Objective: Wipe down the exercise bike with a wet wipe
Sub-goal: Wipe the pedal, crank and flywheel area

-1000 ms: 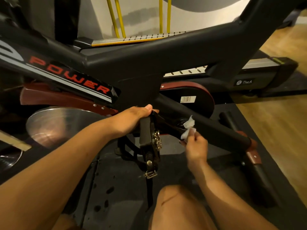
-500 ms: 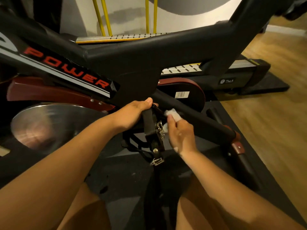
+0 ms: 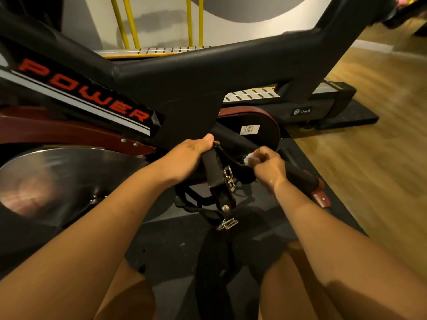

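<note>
Head view: left hand (image 3: 184, 158) grips pedal (image 3: 213, 168); right hand (image 3: 268, 166) pinches wet wipe (image 3: 249, 158) just right of pedal, on crank. Risk: pedal swings if grip loosens, wipe snags buckle (image 3: 228, 175).

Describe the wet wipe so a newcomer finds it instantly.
Start at the black bike frame lettered POWER, then drop to the pedal the left hand grips. Just right of it, the right hand pinches the wet wipe: crumpled white, unlike the flat barcode label behind.
</note>
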Demonstrator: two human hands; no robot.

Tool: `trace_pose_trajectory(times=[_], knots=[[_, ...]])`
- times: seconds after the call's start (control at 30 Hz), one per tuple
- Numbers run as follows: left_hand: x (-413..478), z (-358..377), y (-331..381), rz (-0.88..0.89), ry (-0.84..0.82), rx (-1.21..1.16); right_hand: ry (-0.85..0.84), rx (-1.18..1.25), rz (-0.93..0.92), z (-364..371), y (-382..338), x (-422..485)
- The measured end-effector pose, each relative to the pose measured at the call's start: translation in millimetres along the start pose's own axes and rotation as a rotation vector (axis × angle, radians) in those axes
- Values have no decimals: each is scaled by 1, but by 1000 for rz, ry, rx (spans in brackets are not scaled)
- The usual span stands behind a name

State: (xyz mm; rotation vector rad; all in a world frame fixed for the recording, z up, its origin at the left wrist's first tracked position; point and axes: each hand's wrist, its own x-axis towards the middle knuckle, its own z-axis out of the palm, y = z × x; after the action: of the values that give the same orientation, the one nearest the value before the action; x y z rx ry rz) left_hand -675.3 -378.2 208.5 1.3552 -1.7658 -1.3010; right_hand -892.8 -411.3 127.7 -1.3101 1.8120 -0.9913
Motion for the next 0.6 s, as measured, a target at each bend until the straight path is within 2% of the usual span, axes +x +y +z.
trace_pose_trajectory(times=[0.13, 0.23, 0.3, 0.43, 0.53, 0.6], knots=[[-2, 0, 1, -18, -7, -8, -133, -134, -75, -5, 0, -12], [-2, 0, 3, -23, -26, -11, -303, 77, -81, 2, -36, -23], [-3, -1, 4, -21, -7, -20, -347, 213, -165, 8, -66, -34], [-10, 4, 3, -5, 30, -123, -210, 277, -322, 7, -72, -68], [-26, 6, 0, -14, -11, -211, -91, 78, -366, -1, -43, -72], [-32, 8, 3, -107, 63, -399, -113, 75, -367, -8, -46, -70]])
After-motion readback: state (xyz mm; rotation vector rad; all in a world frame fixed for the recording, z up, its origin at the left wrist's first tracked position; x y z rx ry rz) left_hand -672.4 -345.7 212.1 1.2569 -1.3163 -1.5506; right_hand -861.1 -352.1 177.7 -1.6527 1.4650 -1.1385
